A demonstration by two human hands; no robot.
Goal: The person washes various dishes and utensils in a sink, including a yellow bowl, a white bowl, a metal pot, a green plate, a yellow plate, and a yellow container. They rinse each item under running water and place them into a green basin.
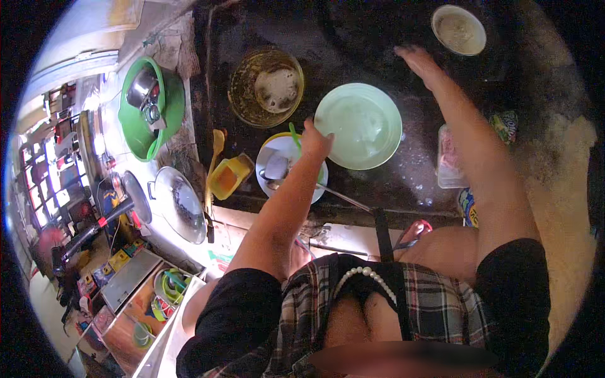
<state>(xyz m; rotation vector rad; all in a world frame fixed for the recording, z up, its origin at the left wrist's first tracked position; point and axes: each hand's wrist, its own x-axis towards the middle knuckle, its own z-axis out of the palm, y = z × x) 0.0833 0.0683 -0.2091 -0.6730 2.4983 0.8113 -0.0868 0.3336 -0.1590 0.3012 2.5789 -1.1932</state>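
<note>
My left hand (316, 141) is at the left rim of a pale green basin (358, 126) of cloudy water; its thumb or fingers touch or overlap the rim, and its grip is unclear. Under my left forearm lies a white plate (267, 158) with a whitish block (276, 167) and a long-handled metal ladle (347, 197). My right hand (416, 61) is stretched out over the dark surface, apart from the basin, with nothing visible in it. Behind the plate stands a round, clear-sided bowl (243, 97) with foamy liquid. A white bowl (458, 29) with cloudy contents is beyond my right hand.
At left are a green tub (177, 101) holding metal ware, a large metal pan or lid (179, 203), a yellow container (231, 177) and a wooden spatula (215, 151). Beside my right forearm lie a clear plastic tray (451, 175) with pink contents and printed packets (467, 205).
</note>
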